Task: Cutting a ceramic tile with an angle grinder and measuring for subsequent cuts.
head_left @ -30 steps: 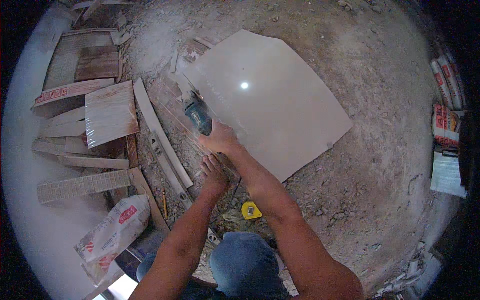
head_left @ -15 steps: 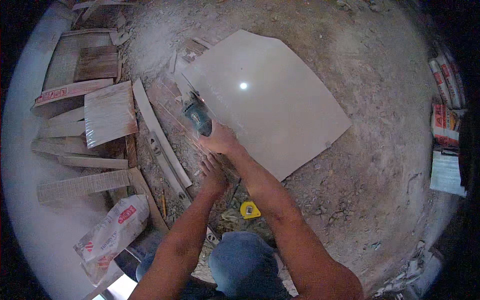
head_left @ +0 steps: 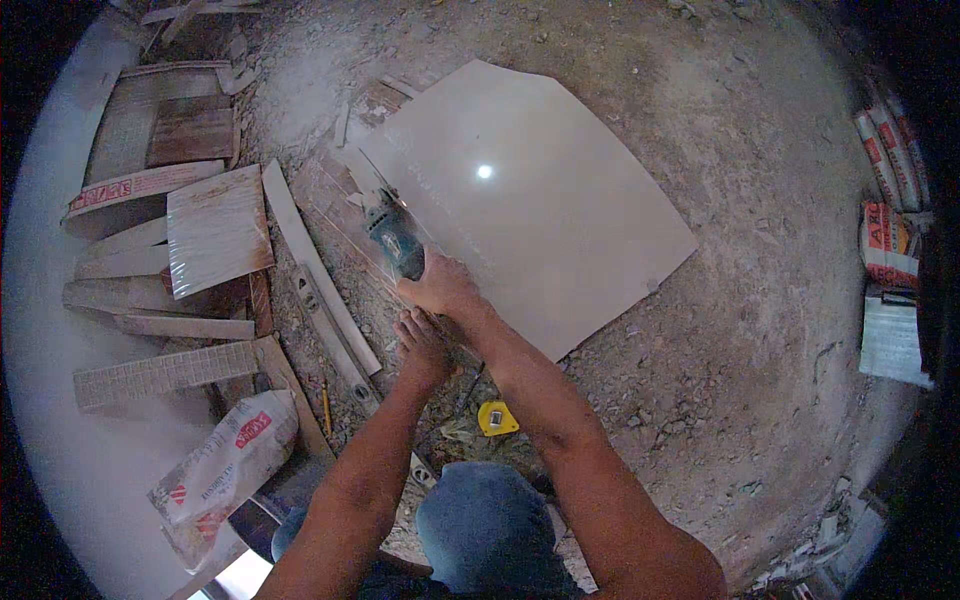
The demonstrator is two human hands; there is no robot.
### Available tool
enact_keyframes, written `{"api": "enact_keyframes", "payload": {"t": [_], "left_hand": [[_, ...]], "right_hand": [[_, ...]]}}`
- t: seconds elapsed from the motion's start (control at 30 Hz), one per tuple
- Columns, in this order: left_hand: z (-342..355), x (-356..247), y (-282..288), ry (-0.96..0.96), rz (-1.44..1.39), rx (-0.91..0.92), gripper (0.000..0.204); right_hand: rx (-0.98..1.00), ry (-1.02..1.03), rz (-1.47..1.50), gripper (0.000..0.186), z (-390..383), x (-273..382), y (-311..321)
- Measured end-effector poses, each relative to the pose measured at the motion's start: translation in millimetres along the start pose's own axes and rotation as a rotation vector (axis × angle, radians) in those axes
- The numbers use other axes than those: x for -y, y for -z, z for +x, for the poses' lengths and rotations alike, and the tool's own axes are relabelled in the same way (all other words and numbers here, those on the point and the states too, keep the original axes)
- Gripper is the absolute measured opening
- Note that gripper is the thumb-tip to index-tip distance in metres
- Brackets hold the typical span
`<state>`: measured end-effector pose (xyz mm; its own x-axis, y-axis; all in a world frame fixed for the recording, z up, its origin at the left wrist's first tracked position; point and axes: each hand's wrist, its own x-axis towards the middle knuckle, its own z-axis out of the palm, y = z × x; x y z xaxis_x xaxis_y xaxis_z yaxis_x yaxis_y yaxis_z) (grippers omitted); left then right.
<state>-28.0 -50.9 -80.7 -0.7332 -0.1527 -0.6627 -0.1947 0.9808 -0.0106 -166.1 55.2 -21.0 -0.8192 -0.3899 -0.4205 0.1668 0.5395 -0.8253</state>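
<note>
A large pale square tile [head_left: 540, 200] lies flat on the dusty ground. My right hand [head_left: 445, 285] grips a teal angle grinder [head_left: 393, 235] whose disc sits at the tile's left edge. My left hand [head_left: 422, 340] presses flat, fingers spread, on the tile's near left corner just below the grinder.
Tile offcuts and strips [head_left: 215, 230] are stacked at the left, with a long spirit level [head_left: 335, 335] beside them. A yellow tape measure [head_left: 497, 417] lies near my knee [head_left: 490, 530]. A torn sack [head_left: 225, 470] sits lower left, more sacks [head_left: 885, 230] at the right.
</note>
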Motion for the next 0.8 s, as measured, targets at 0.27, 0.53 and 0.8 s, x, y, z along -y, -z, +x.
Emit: {"api": "enact_keyframes", "payload": {"t": [0.27,0.53,0.8], "left_hand": [[20,7,-35,-0.090,0.240,0.036,0.140],[14,0,-31,-0.079,0.079,-0.077,0.140],[15,28,-30,-0.030,0.129,-0.052,0.136]], "right_hand": [[-0.005,-0.021,0.002,0.086,0,-10,6],[-0.060,-0.027,-0.021,0.074,-2,-12,4],[-0.025,-0.006,0.022,0.076,-12,10,1]]}}
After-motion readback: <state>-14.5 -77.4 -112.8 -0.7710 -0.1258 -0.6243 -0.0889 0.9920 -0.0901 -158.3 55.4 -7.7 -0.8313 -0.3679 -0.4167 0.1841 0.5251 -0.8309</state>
